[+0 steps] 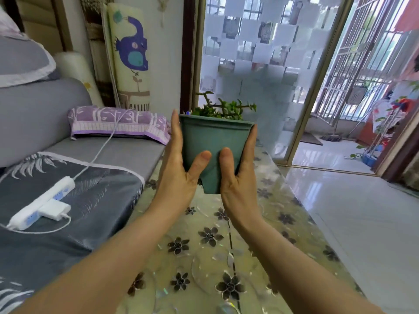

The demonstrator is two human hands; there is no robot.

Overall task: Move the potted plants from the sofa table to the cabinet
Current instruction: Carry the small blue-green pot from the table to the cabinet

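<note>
A green plastic pot (pixel 212 141) with a small succulent plant (pixel 226 108) hangs in the air above the sofa table (pixel 204 257), which has a flower-patterned cover. My left hand (pixel 179 164) holds the pot's left side, fingers up along the wall and thumb across the front. My right hand (pixel 238 168) holds the right side in the same way. Both thumbs lie on the pot's front face, close together. The pot's base is clear of the table. No cabinet is in view.
A grey sofa (pixel 45 123) runs along the left with a purple cushion (pixel 118 123) and a white power strip (pixel 43 205) with its cable. A frosted glass door (pixel 260 64) stands ahead. Glossy tiled floor (pixel 351 211) lies to the right.
</note>
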